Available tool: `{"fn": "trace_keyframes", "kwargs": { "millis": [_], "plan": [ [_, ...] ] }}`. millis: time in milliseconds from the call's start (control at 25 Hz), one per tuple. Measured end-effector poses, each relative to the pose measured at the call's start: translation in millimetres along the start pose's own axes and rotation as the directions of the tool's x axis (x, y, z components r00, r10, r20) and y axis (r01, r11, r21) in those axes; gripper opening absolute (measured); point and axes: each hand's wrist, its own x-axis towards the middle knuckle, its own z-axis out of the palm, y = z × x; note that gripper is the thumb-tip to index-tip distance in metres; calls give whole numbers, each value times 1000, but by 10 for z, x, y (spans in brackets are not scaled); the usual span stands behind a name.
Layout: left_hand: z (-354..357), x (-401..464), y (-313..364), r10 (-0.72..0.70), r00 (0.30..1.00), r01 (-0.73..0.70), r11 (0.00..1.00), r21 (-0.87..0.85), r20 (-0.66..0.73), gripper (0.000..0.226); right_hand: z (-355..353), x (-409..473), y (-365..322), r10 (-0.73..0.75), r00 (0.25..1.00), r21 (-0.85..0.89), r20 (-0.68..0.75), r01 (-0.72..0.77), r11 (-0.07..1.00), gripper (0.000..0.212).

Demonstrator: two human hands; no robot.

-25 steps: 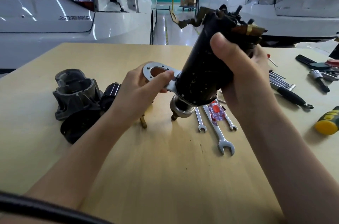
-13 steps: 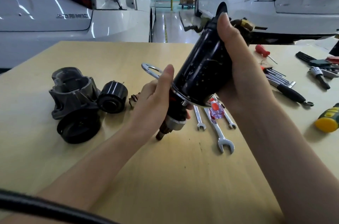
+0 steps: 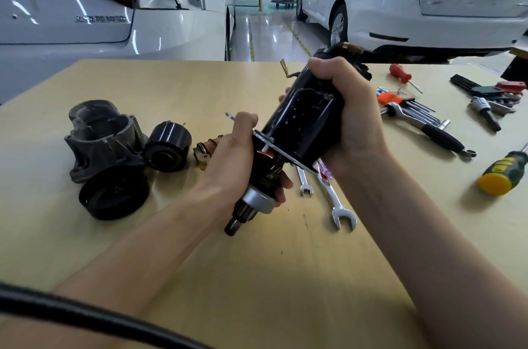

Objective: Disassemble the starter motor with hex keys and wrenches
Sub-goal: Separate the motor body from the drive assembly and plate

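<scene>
Clearly both sets of fingers are curled tight. Those of the right hand (image 3: 353,126) wrap the black casing (image 3: 305,117) of the motor, thumb over its upper end; those of the left hand (image 3: 228,160) close round the exposed core (image 3: 267,174) just below the thin metal plate (image 3: 274,146), with the thumb lying along the plate's edge. The motor hangs tilted above the surface (image 3: 257,277), its shaft (image 3: 234,224) pointing toward 7 o'clock and its terminal end toward 1 o'clock.

It looks heavy and rigid, steel and copper throughout, so a whole-hand wrap on each half suits it. The glossy casing may be slick or greasy; the plate edge is thin and could bite. Best to pull by the core's solid collar, not the windings or the brushes, which are likely the fragile parts.

At 9 o'clock from the hands lie the grey housing (image 3: 103,137), a black cap (image 3: 114,194) and a small black cylinder (image 3: 167,146). Wrenches (image 3: 337,206) rest at 5 o'clock, hex keys (image 3: 411,106) at 3 o'clock.
</scene>
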Motion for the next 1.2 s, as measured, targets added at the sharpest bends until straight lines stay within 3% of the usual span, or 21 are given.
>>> {"fn": "trace_keyframes", "kwargs": {
  "millis": [200,400,480,640,720,920,1080,1200],
  "plan": [
    [4,5,8,15,997,-11,999,54,-75,54,22,2,38,-3,988,-44,-154,-4,999,32],
    [41,4,15,33,994,-29,999,39,-106,52,-14,27,57,-15,984,-10,-178,14,1000,31],
    [32,-10,23,-14,996,17,999,28,-85,53,-32,48,59,43,986,25,-163,-39,999,27],
    [-52,-35,99,-199,966,225,961,-161,163,78,-119,123,52,192,963,161,-191,-162,974,27],
    [-110,-31,149,-200,941,259,944,-204,273,83,-176,149,39,259,945,280,-199,-199,939,32],
    [-124,12,131,-74,986,86,993,-77,149,66,-247,147,77,324,941,403,-101,-259,878,45],
    [-129,19,125,56,974,-42,997,-67,220,52,-247,120,57,314,949,427,-11,-280,860,64],
    [-130,-5,113,189,939,-140,973,-182,288,41,-236,91,19,268,963,440,-2,-240,865,61]
  ]
}}
